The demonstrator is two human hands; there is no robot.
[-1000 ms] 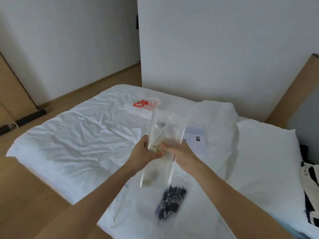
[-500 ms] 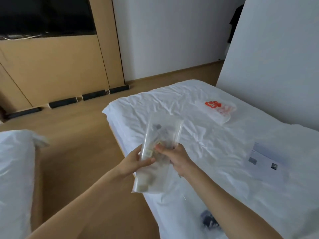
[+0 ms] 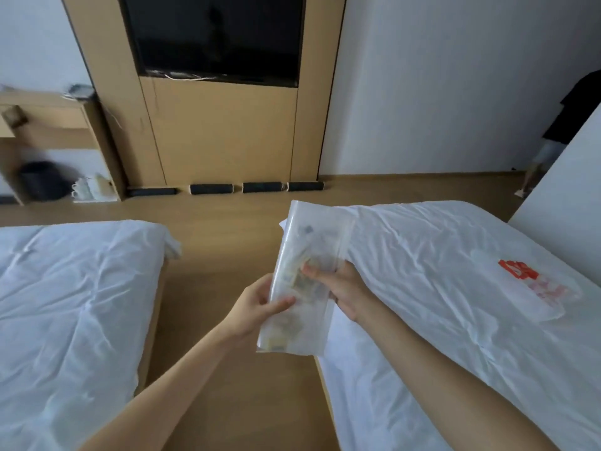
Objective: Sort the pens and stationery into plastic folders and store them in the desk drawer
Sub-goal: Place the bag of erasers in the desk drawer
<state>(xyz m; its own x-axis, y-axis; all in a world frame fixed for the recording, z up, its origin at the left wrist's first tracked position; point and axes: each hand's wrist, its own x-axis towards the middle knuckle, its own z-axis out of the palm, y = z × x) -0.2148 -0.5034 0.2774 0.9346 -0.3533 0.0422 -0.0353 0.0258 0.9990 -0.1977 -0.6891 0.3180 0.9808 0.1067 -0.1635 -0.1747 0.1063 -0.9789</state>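
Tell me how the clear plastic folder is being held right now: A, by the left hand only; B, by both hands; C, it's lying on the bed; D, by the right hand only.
B: the left hand grips the plastic folder from one side and the right hand from the other, holding it up over the floor between the two beds.

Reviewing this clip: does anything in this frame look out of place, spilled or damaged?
Nothing looks spilled or damaged. Both the left hand and right hand grip the plastic folder, its contents inside. The one stray item is a white bag with red print lying loose on the right bed.
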